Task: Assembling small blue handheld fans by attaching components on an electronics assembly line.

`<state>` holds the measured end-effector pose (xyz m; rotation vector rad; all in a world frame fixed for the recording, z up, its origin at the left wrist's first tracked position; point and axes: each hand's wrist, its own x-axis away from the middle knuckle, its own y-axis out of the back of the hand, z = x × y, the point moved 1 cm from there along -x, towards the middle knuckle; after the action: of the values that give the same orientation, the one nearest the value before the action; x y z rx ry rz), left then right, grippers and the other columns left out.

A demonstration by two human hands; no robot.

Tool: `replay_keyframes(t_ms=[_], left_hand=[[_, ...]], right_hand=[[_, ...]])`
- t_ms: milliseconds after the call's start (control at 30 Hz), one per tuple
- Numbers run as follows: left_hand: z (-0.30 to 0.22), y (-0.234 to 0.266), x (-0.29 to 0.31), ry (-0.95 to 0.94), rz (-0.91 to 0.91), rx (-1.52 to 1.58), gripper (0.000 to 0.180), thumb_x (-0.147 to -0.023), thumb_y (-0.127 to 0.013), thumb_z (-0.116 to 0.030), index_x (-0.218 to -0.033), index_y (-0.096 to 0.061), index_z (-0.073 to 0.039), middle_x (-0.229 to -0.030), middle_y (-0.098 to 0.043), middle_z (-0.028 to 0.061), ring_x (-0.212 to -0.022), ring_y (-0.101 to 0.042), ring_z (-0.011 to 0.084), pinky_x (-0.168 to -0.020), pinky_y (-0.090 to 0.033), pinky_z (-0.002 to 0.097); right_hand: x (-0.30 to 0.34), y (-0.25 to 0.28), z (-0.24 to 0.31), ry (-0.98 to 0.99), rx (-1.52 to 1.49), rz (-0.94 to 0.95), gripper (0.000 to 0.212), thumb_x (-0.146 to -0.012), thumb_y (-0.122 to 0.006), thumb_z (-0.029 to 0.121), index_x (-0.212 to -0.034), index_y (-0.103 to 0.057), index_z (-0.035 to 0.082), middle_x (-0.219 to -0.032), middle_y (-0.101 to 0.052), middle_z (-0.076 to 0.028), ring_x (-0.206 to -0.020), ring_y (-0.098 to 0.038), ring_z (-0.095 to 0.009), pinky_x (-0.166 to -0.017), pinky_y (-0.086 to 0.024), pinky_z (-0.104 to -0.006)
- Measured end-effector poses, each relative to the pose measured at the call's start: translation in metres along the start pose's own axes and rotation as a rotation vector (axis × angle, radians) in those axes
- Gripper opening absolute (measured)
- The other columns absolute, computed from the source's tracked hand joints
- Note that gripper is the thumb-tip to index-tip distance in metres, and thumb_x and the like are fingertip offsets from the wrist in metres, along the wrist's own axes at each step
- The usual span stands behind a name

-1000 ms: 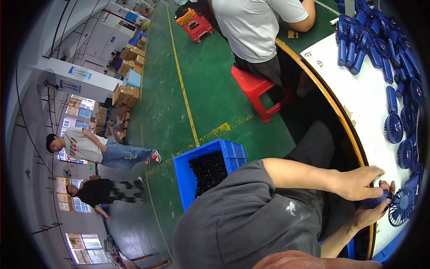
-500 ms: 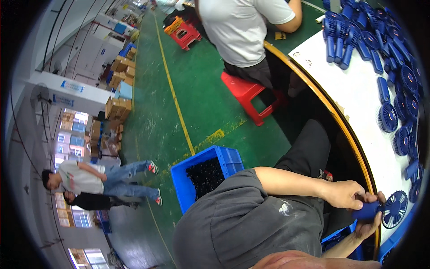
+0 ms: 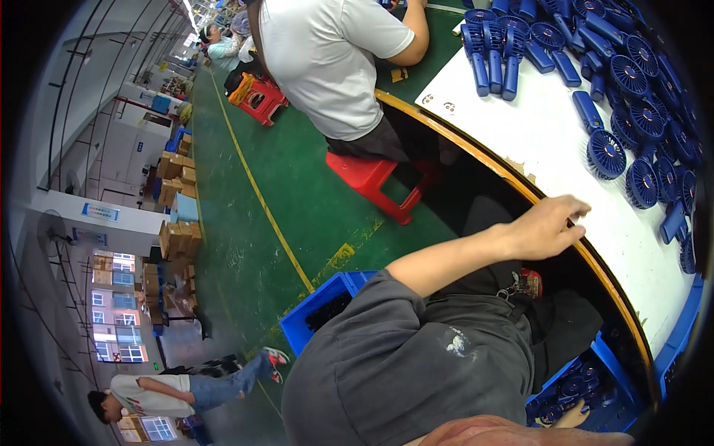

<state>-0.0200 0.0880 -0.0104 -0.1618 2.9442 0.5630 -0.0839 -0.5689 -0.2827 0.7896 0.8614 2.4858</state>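
Note:
My left hand (image 3: pixel 554 227) reaches over the wooden edge of the white table (image 3: pixel 513 123), its fingers apart and holding nothing. Low on the right, my right hand (image 3: pixel 573 416) is down in a blue plastic bin (image 3: pixel 621 372) of dark blue handheld fans (image 3: pixel 576 383). Its fingers are partly hidden and look closed among the fans; what they grip cannot be made out. On the table, a pile of blue handheld fans (image 3: pixel 628 74) covers the far right part. One fan with a round grille (image 3: pixel 606 154) lies nearest my left hand.
A person in a white shirt (image 3: pixel 316 67) sits on a red stool (image 3: pixel 364 175) at the table. Left of me stands a blue crate (image 3: pixel 297 334) with small black parts. Another person (image 3: pixel 160 394) is at the lower left. Cardboard boxes (image 3: pixel 178 175) line the aisle.
The fan that both hands held at the table edge is no longer between them. My left hand has moved up and away; my right has gone down into the bin. The view has shifted.

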Motion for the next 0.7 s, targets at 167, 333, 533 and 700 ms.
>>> replay_keyframes(t_ms=[167,333,533,700], left_hand=[[0.009,-0.009,-0.066,-0.29,-0.209,-0.423,0.07,-0.08,-0.073,-0.034,-0.13,-0.047,0.007,-0.137,-0.043,0.029,-0.132,-0.037,0.0435,-0.109,-0.034,0.0503],[0.007,-0.035,-0.119,-0.256,-0.111,-0.676,0.091,-0.076,-0.074,-0.048,-0.14,-0.04,0.007,-0.144,-0.035,0.0327,-0.14,-0.026,0.0479,-0.112,-0.025,0.0606],[0.017,-0.056,-0.15,-0.181,-0.105,-0.859,0.089,-0.076,-0.074,-0.046,-0.141,-0.041,0.006,-0.143,-0.038,0.0298,-0.138,-0.03,0.045,-0.109,-0.029,0.0586],[0.031,-0.045,-0.152,-0.152,-0.123,-0.901,0.074,-0.073,-0.077,-0.034,-0.131,-0.051,0.005,-0.128,-0.049,0.0228,-0.123,-0.043,0.0386,-0.098,-0.04,0.0522]], right_hand=[[-0.007,-0.021,-0.046,0.242,0.305,-0.02,0.052,-0.089,-0.065,0.022,-0.129,-0.052,-0.009,-0.12,-0.063,-0.021,-0.105,-0.062,-0.031,-0.093,-0.048,-0.0359],[-0.023,-0.022,-0.053,0.226,0.622,-0.065,0.051,-0.09,-0.064,0.021,-0.129,-0.052,-0.01,-0.122,-0.062,-0.024,-0.108,-0.061,-0.034,-0.095,-0.047,-0.0375],[-0.038,-0.007,-0.043,0.458,0.632,-0.037,0.051,-0.095,-0.061,0.023,-0.134,-0.048,-0.008,-0.12,-0.062,-0.019,-0.113,-0.058,-0.028,-0.101,-0.043,-0.0392],[0.065,-0.053,0.123,0.518,0.076,0.271,0.039,-0.097,-0.059,0.015,-0.127,-0.054,-0.009,-0.127,-0.061,-0.02,-0.115,-0.06,-0.027,-0.101,-0.045,-0.0345]])
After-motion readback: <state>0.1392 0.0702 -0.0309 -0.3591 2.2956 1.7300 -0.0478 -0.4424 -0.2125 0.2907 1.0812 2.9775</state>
